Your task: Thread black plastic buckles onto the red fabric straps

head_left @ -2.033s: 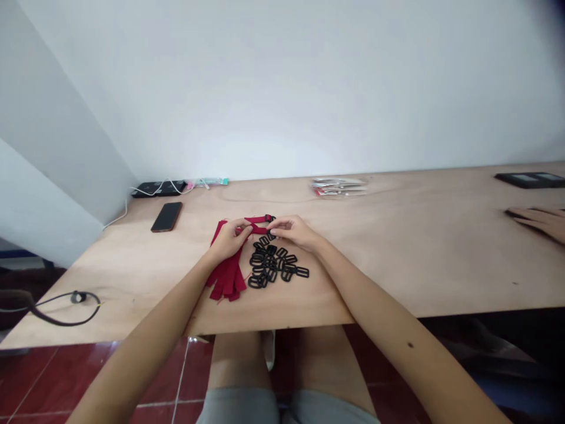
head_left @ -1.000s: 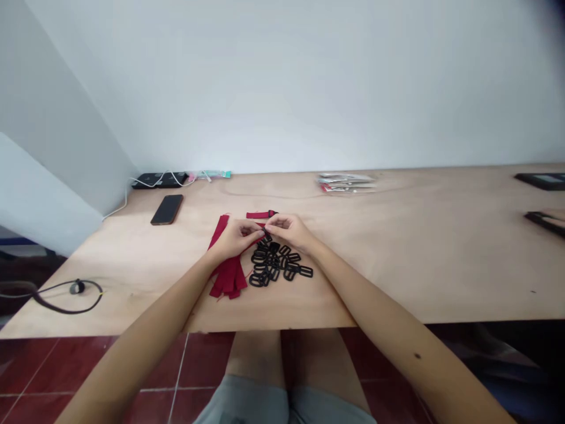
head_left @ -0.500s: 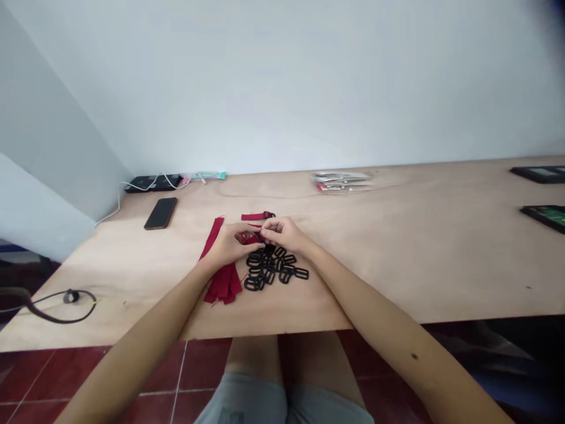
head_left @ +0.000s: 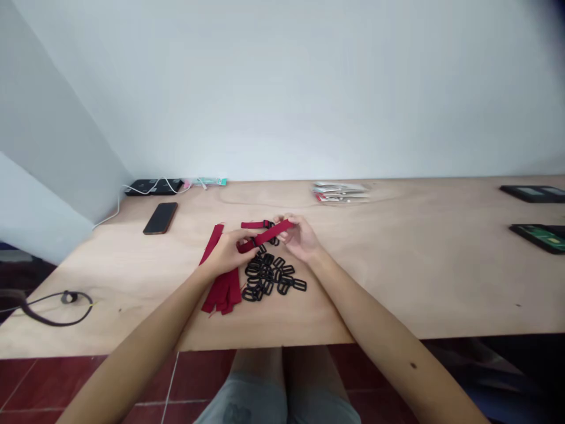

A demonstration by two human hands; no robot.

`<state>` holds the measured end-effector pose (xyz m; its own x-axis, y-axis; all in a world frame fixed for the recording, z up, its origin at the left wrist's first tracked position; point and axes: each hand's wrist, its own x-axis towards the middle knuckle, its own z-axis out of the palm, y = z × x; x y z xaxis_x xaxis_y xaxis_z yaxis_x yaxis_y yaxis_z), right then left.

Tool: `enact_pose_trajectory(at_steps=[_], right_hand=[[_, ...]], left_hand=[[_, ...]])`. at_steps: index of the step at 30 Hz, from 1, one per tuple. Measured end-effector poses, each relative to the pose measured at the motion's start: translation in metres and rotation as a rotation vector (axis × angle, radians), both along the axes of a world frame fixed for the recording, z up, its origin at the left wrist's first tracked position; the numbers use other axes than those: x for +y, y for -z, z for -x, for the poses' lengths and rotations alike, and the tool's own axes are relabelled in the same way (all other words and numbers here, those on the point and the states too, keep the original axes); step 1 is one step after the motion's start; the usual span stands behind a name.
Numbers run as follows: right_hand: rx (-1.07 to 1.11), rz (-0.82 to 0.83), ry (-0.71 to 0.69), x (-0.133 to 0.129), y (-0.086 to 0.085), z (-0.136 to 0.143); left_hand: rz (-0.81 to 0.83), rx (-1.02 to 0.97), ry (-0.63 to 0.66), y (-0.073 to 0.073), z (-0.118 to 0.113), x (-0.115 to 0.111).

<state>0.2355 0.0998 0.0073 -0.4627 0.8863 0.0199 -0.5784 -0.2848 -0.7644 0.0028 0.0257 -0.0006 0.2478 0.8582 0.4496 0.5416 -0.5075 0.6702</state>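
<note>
A red webbing strap (head_left: 274,232) stretches between my two hands, slanting up to the right. My left hand (head_left: 230,252) pinches its lower end, where a black slide buckle (head_left: 255,242) sits by the fingertips. At the upper end my right hand (head_left: 301,237) grips the strap between thumb and fingers. Beneath the hands lies a pile of black plastic buckles (head_left: 266,272). Several red straps (head_left: 224,290) lie stacked beside and partly under my left hand. Behind my hands rests another red strap (head_left: 252,225) with a black buckle on its end.
A phone (head_left: 160,218) and a black box (head_left: 154,187) with a white cable are at the back left. Flat packets (head_left: 339,192) lie near the wall. A black cable loop (head_left: 66,309) is at left, two dark devices (head_left: 536,238) at far right.
My right hand has moved up and right, drawing the strap out into a straight length. My left hand stays near the buckle pile. The view has tilted slightly.
</note>
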Motion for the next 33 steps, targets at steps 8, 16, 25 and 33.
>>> enact_pose_trajectory(at_steps=[8, 16, 25, 33], right_hand=[[-0.075, -0.09, -0.16, -0.007, 0.007, 0.004], [-0.186, -0.179, -0.142, -0.012, 0.014, 0.005], [-0.411, -0.383, -0.016, 0.001, 0.028, -0.001], [-0.472, -0.448, -0.007, 0.001, 0.029, 0.0]], left_hand=[[0.201, -0.278, 0.007, -0.005, -0.003, 0.0], [0.207, -0.24, 0.068, -0.003, 0.001, 0.001], [0.192, -0.173, -0.039, -0.005, 0.004, 0.002], [0.107, -0.148, 0.052, -0.015, 0.005, -0.001]])
